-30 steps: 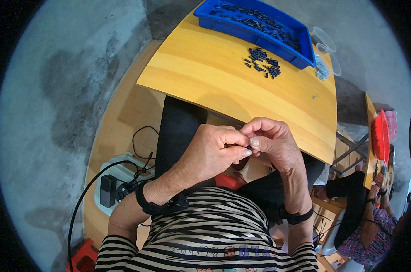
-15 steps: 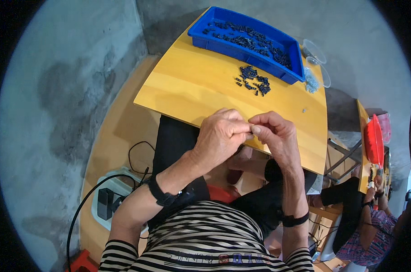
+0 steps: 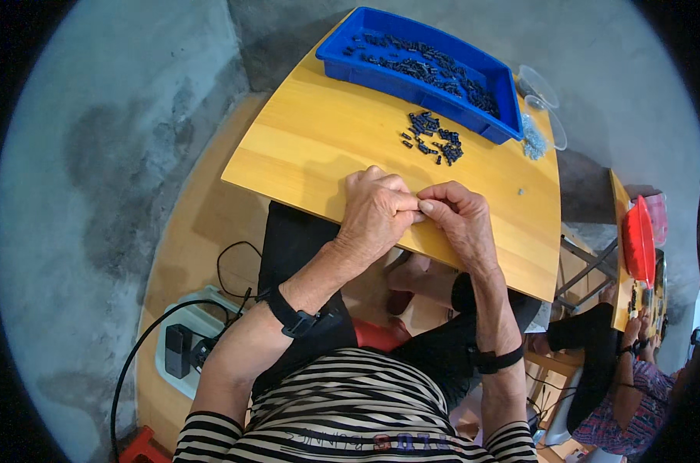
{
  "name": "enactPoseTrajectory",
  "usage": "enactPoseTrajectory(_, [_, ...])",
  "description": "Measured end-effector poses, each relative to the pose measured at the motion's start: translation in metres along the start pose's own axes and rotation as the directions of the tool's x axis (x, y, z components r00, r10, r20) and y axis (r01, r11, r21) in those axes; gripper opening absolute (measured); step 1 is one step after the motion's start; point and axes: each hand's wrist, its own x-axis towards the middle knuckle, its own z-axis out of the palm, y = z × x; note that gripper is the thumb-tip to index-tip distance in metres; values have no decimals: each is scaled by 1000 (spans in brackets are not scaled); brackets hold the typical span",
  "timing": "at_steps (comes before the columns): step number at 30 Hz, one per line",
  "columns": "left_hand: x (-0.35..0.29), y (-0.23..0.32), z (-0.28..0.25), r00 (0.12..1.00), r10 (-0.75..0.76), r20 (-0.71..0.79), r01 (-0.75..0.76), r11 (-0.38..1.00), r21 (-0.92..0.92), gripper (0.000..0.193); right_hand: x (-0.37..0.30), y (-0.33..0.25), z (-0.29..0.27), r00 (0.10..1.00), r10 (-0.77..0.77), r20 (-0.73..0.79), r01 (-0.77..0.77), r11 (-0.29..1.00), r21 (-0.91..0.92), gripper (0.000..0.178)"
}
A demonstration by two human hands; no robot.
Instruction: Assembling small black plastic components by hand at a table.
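Over the near edge of the yellow table (image 3: 304,131), my left hand (image 3: 377,204) and my right hand (image 3: 459,220) meet fingertip to fingertip. Both are closed in a pinch. Whatever they hold between the fingers is too small and too covered to make out. Beyond them lies a loose pile of small black parts (image 3: 447,147). Farther back, a blue tray (image 3: 412,94) contains many more black parts of the same sort. One tiny pale piece (image 3: 520,191) rests by itself to the right of my right hand.
Small clear pieces (image 3: 533,140) lie by clear plastic tubs (image 3: 537,86) at the table's right edge. Another person (image 3: 624,393) works at a second table on the right, near a red basin (image 3: 639,241). A white stool (image 3: 182,347) with black cables stands on the floor at left.
My joined hands have shifted slightly away from me and to the left, farther over the tabletop. My fingers stay pinched together. The pile and tray look the same.
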Motion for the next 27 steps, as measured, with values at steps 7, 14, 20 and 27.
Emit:
enactPoseTrajectory(7, [-1,-1,0,1000,-7,14,7,999,32,13,2,0,0,1000,21,21,-22,1000,9,11])
enactPoseTrajectory(14, [-3,0,-3,1000,-7,18,7,1000,26,12,0,-4,0,998,52,46,-55,997,51,15])
enactPoseTrajectory(20, [-5,0,-3,1000,-9,19,9,1000,6,11,7,-14,-5,992,0,-130,22,984,175,31])
enactPoseTrajectory(27, [-5,0,-3,1000,8,-21,-8,1000,18,11,34,-35,30,959,-210,-189,255,932,258,37])
